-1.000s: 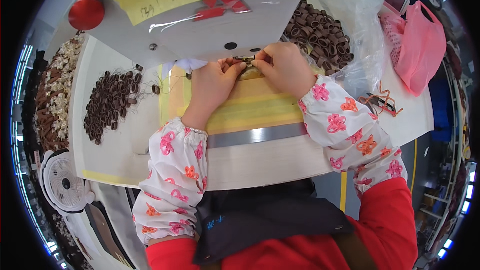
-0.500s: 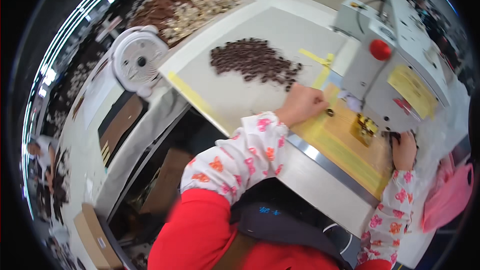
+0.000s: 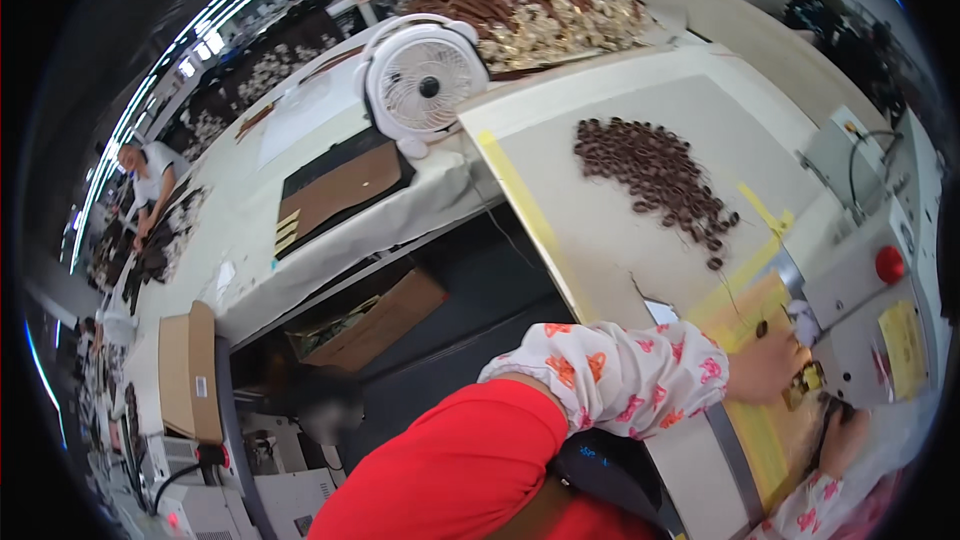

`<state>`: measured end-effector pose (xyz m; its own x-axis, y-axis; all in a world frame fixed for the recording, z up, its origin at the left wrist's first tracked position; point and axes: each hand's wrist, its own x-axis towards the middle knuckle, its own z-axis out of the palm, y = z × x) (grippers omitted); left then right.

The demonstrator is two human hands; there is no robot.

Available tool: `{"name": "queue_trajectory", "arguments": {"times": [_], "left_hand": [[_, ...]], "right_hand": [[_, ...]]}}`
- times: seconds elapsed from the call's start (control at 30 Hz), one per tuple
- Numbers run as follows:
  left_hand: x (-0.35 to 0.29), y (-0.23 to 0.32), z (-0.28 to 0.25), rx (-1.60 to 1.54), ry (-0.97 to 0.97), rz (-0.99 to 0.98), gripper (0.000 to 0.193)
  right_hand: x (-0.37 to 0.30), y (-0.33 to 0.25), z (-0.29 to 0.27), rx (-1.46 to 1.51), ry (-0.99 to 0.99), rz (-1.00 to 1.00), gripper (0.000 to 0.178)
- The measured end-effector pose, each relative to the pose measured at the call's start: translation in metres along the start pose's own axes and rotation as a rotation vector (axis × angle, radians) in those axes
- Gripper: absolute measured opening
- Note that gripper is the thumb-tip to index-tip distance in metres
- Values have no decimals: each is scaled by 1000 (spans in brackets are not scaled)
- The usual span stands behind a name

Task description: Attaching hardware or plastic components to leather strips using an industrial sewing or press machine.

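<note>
My left hand reaches to the brass-coloured clamp of a grey sewing machine. Its fingers are drawn together at the clamp, and whatever is between them is too small to make out. Just beyond the knuckles, one dark button lies on the yellow-taped machine bed. To the right of the clamp, my right hand is closed on a dark piece of fabric, partly blurred. A pile of dark brown round buttons spreads over the pale tabletop, with loose threads among them.
A white fan stands left of the tabletop, beside a brown panel on a side table. Behind it lies a heap of brown and cream pieces. Cardboard boxes sit lower left. Another person works far left.
My view has swung left, so the scene sits farther right and lower. My left hand has moved from the bed's left side to the clamp. My right hand stays beside the machine.
</note>
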<state>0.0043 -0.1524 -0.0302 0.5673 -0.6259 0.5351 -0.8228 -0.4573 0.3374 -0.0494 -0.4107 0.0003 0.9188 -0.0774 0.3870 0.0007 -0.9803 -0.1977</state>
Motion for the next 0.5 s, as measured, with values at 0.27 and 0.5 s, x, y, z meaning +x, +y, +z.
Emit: {"name": "queue_trajectory", "arguments": {"times": [0.27,0.5], "left_hand": [[4,0,11,-333,-44,-249,25],[7,15,27,-213,-76,-429,7]], "right_hand": [[-26,-124,-39,685,-614,-57,15],[-35,-130,-17,749,-590,48,13]]}}
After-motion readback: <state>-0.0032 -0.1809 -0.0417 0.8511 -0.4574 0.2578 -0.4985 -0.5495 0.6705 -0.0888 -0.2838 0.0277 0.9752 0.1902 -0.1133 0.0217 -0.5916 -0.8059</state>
